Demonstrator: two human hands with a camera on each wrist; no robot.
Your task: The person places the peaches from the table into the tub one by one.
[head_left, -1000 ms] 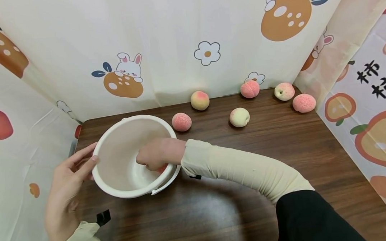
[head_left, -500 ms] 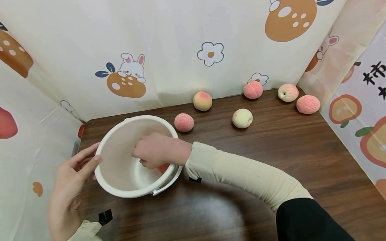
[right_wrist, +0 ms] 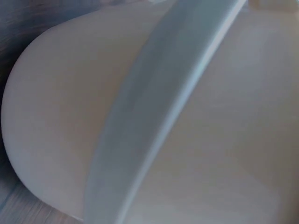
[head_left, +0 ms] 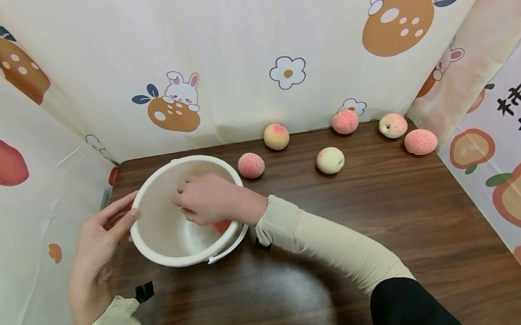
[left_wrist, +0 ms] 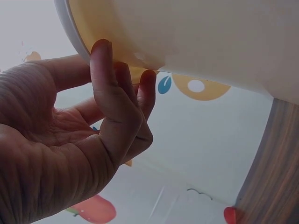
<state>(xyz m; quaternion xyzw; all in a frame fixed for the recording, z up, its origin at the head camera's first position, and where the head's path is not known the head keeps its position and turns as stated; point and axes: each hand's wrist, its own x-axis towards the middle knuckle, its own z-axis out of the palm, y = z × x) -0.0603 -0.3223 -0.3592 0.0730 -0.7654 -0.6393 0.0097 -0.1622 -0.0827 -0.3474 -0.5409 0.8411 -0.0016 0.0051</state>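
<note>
A white bucket [head_left: 160,256] stands tilted on the brown table. With thumb and fingers, my left hand [head_left: 99,237] grips its left rim. In the left wrist view, several fingers of the left hand [left_wrist: 112,102] curl against the outer wall. My right hand [head_left: 207,198] reaches inside the bucket over its right rim, fingers bent. Its palm side is hidden, so I cannot tell whether it holds anything. Below that hand, a partly covered red-orange thing [head_left: 221,226] lies inside the bucket. Filling the right wrist view are the bucket's outer wall [right_wrist: 56,107] and its pale handle [right_wrist: 149,107].
Several peaches lie behind and right of the bucket: a pink peach [head_left: 251,165] close to its rim, a yellow-pink peach [head_left: 276,136], a pale peach [head_left: 330,160] and pink ones near the right corner. A patterned curtain [head_left: 239,86] borders the back of the table [head_left: 356,245].
My right hand has risen a little and shifted left inside the bucket, showing more of the red-orange thing below. The left hand keeps its grip on the rim. The view has shifted slightly.
</note>
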